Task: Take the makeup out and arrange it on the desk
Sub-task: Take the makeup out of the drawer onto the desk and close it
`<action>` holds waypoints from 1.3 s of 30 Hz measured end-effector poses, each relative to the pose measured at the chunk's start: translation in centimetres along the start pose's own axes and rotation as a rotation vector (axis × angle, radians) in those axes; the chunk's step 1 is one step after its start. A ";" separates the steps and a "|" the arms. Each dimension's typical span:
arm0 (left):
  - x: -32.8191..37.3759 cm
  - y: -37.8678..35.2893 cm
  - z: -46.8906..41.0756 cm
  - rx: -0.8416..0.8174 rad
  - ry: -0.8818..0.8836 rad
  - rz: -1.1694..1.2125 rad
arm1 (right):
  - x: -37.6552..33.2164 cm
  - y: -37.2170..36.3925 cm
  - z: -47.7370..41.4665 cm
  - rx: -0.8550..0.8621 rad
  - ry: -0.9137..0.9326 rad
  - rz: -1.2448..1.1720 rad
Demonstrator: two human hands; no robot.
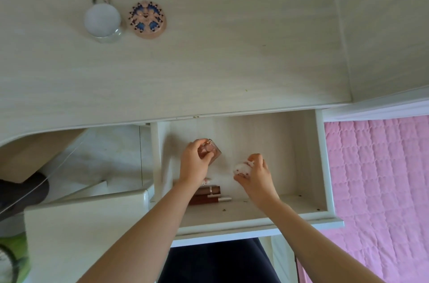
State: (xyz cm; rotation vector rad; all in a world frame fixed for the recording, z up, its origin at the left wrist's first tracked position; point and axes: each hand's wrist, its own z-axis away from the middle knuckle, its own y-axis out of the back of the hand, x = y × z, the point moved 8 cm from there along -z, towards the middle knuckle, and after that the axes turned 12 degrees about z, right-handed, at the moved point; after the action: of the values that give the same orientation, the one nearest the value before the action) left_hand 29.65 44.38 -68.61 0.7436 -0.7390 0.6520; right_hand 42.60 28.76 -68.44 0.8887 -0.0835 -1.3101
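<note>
Pink bottle (214,153) tilted in left hand (193,164)

Inside the open drawer (322,155), the left hand (193,164) grips a pinkish bottle (212,151); the right hand (255,175) holds a blurred, possibly clear jar (241,168).

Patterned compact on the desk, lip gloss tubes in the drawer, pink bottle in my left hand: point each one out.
patterned compact (147,18), head view, middle of lid
lip gloss tubes (204,200), head view, brown barrel of nearest tube
pink bottle (215,152), head view, bare glass corner
</note>
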 end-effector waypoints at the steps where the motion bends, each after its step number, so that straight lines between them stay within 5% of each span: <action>1: 0.4 0.4 0.6 0.005 0.006 0.045 | -0.4 0.4 0.3 0.001 -0.008 -0.032; 17: 10.8 15.0 1.0 0.259 -0.166 0.390 | -17.3 9.3 3.8 0.117 0.248 -0.364; 39: 12.9 23.7 -9.8 0.344 -0.067 0.283 | -32.8 6.9 -7.0 0.095 0.316 -0.206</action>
State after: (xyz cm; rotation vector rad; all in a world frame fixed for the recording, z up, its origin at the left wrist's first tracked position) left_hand 22.94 68.78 -55.20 0.9883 -0.8121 1.0318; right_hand 41.78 60.33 -55.29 1.2009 0.1994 -1.3471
